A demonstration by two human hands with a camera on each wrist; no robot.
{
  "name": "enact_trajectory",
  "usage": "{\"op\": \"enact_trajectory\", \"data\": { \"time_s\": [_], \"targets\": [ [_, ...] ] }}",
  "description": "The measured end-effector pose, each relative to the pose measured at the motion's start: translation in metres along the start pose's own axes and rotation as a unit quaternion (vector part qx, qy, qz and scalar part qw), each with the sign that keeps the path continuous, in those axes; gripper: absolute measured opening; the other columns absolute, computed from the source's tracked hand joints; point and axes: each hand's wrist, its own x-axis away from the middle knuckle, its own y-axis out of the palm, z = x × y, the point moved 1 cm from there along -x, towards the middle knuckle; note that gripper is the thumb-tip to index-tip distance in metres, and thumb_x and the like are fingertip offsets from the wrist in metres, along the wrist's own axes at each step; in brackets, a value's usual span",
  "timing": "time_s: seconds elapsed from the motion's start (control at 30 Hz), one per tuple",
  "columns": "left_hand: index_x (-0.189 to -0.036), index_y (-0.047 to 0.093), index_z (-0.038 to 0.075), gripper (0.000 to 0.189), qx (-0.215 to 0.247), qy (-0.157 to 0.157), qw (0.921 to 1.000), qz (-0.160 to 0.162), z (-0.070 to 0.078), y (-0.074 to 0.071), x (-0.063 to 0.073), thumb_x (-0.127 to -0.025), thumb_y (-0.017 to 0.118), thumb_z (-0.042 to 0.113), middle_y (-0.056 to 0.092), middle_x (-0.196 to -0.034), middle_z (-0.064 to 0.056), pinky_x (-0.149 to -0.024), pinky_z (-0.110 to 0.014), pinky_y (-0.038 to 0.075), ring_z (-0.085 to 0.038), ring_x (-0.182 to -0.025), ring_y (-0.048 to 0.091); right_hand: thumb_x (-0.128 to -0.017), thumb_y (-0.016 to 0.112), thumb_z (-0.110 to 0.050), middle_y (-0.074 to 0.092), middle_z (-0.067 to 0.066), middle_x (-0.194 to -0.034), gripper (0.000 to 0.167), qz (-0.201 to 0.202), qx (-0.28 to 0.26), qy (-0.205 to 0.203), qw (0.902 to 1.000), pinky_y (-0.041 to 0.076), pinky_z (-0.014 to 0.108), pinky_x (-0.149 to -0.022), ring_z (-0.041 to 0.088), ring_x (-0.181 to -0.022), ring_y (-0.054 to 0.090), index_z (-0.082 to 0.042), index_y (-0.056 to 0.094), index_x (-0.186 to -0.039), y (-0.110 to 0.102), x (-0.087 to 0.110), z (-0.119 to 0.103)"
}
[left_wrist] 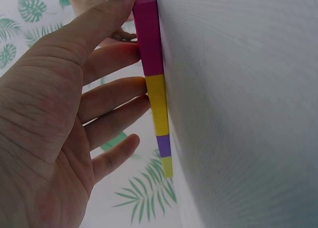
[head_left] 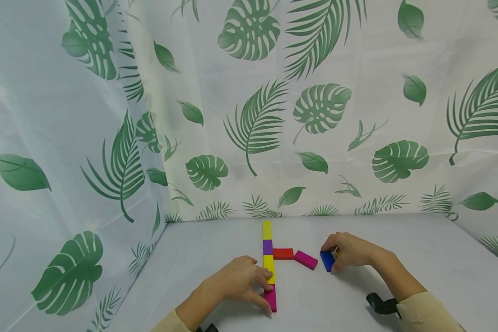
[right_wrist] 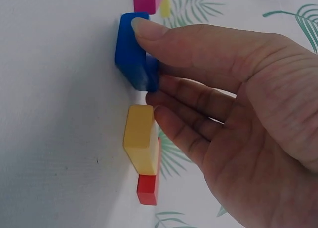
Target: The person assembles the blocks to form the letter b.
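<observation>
My left hand (head_left: 241,279) rests at the left side of a straight row of flat blocks, its fingertips and thumb against a magenta block (head_left: 271,302) and a yellow block (head_left: 269,263). Beyond these come a purple block (head_left: 267,247) and another yellow block (head_left: 267,229). From the row's right side a red block (head_left: 283,254) sticks out, and a second magenta block (head_left: 305,260) slants from its end. My right hand (head_left: 352,250) pinches a blue block (right_wrist: 131,51) between thumb and fingers, just right of the slanted one. Its palm hides part of the table.
Close by the right fingertips stands an orange-yellow block (right_wrist: 140,136), with another red block (right_wrist: 147,190) behind it. A leaf-patterned curtain (head_left: 240,133) closes off the back and left of the white table (head_left: 216,244). A black strap piece (head_left: 382,304) hangs near the right sleeve.
</observation>
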Motion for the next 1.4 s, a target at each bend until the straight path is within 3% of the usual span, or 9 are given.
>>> {"op": "enact_trajectory", "data": {
  "time_s": [0.63,1.13,1.4],
  "targets": [
    [-0.120,0.079,0.035,0.052,0.012,-0.005,0.9999,-0.003,0.000,-0.002,0.000,-0.082,0.074,0.071,0.072,-0.129,0.017,-0.112,-0.035,0.049,0.007,-0.119,0.063,-0.072,0.095,-0.014,0.070,0.002,-0.115,0.053,-0.013,-0.009,0.021,0.9997,0.057,0.055,-0.097,0.027,-0.110,0.064,-0.009,0.072,-0.119,-0.002,0.001,-0.008],
    [-0.122,0.078,0.035,0.053,0.024,-0.023,0.9994,-0.012,0.001,-0.002,0.001,-0.082,0.075,0.070,0.071,-0.132,0.016,-0.114,-0.037,0.048,0.005,-0.122,0.063,-0.070,0.097,-0.014,0.069,-0.001,-0.108,0.049,-0.038,-0.011,0.025,0.9989,0.057,0.052,-0.096,0.022,-0.105,0.063,-0.013,0.070,-0.112,-0.001,0.001,-0.010],
    [-0.122,0.078,0.036,0.054,0.016,-0.019,0.9996,-0.013,0.000,0.000,0.000,-0.082,0.074,0.071,0.071,-0.132,0.017,-0.114,-0.036,0.047,0.005,-0.123,0.063,-0.069,0.097,-0.014,0.068,-0.002,-0.103,0.046,-0.041,-0.014,0.035,0.9984,0.056,0.048,-0.093,0.021,-0.101,0.061,-0.014,0.070,-0.107,0.000,0.003,-0.012]
  ]
}}
